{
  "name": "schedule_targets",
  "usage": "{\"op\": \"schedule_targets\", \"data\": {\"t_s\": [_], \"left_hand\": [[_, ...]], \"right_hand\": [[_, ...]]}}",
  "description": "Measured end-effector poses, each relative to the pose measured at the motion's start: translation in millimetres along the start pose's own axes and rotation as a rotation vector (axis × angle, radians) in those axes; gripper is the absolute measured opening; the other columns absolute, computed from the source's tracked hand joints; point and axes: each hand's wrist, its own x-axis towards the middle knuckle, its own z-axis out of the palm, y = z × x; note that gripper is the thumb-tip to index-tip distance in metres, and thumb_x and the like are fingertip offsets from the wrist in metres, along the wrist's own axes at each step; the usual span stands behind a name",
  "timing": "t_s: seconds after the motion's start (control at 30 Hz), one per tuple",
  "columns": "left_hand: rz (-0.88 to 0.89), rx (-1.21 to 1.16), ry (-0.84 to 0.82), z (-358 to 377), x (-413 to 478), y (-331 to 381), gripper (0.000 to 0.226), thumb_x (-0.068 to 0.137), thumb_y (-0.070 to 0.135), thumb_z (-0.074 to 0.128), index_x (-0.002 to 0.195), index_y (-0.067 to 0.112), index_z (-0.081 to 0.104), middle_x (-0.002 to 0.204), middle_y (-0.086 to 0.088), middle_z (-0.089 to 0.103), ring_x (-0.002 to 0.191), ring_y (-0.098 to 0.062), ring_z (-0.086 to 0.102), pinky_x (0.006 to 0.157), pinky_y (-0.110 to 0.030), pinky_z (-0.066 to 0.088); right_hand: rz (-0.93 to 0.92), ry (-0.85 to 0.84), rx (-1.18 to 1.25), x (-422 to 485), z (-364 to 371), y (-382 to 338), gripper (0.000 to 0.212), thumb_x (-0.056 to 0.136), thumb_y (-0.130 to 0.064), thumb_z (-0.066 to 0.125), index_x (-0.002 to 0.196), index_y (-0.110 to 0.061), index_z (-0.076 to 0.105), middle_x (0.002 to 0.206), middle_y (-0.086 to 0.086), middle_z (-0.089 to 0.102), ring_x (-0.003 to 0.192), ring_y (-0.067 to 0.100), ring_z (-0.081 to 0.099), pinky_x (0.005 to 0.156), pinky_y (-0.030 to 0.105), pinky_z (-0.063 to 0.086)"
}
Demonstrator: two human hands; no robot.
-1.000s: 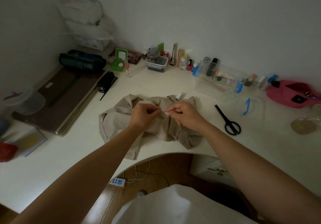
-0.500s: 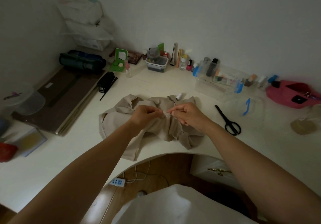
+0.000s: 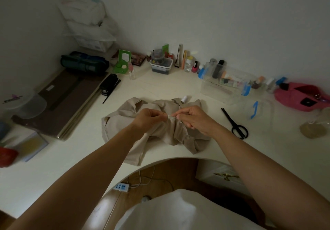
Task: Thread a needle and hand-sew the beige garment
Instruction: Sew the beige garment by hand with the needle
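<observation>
The white curved desk [image 3: 160, 87] carries the crumpled beige garment [image 3: 160, 135] at its front edge, a white thread spool [image 3: 184, 99] touching its far side and black scissors [image 3: 235, 124] to the right. My left hand [image 3: 148, 118] pinches a raised fold of it between thumb and forefinger. My right hand [image 3: 194, 118], fingers curled, pinches the same fold; whether a needle sits there I cannot tell.
</observation>
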Motion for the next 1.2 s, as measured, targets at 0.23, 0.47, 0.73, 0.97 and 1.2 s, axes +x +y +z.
{"op": "schedule_targets", "data": {"t_s": [0.23,0.47,0.73,0.97,1.2], "left_hand": [[-0.012,-0.015,0.002,-0.9,0.2,0.3,0.008,0.086,0.023,0.069,0.079,0.021,0.073,0.098,-0.01,0.07,0.102,-0.027,0.063,0.094,-0.041,0.053],[-0.015,-0.053,0.009,-0.1,0.7,-0.3,0.004,0.084,0.02,0.071,0.081,0.018,0.072,0.09,-0.003,0.069,0.096,-0.02,0.062,0.094,-0.036,0.053],[-0.007,-0.016,0.048,-1.0,2.6,1.1,0.009,0.083,0.023,0.073,0.076,0.018,0.072,0.09,-0.01,0.069,0.09,-0.019,0.061,0.091,-0.04,0.052],[0.018,0.002,0.073,2.1,5.4,1.4,0.008,0.082,0.023,0.074,0.076,0.02,0.071,0.086,-0.002,0.068,0.088,-0.014,0.061,0.085,-0.031,0.052],[0.065,0.039,0.081,6.5,6.2,1.7,0.009,0.083,0.018,0.073,0.087,0.011,0.075,0.084,-0.001,0.071,0.075,-0.004,0.059,0.064,-0.007,0.047]], "right_hand": [[0.002,-0.001,0.006,1.8,-1.0,1.5,0.02,0.097,-0.006,0.054,0.108,-0.008,0.071,0.047,-0.009,0.047,0.044,0.004,0.036,0.044,0.017,0.031],[0.014,0.02,-0.009,2.5,-0.7,3.4,0.017,0.097,-0.008,0.055,0.104,-0.008,0.071,0.048,-0.011,0.048,0.045,0.004,0.037,0.045,0.017,0.032],[0.016,0.049,-0.064,3.6,-1.9,0.4,0.018,0.097,-0.009,0.056,0.105,-0.008,0.072,0.05,-0.007,0.048,0.045,0.005,0.038,0.046,0.016,0.034],[0.003,0.103,-0.173,6.4,-0.9,0.6,0.016,0.097,-0.012,0.058,0.104,-0.009,0.072,0.047,-0.015,0.052,0.044,0.0,0.045,0.047,0.014,0.037],[-0.004,0.113,-0.195,9.7,4.6,1.3,0.011,0.097,-0.013,0.058,0.1,-0.013,0.069,0.047,-0.014,0.053,0.046,0.0,0.049,0.051,0.016,0.04]]}}
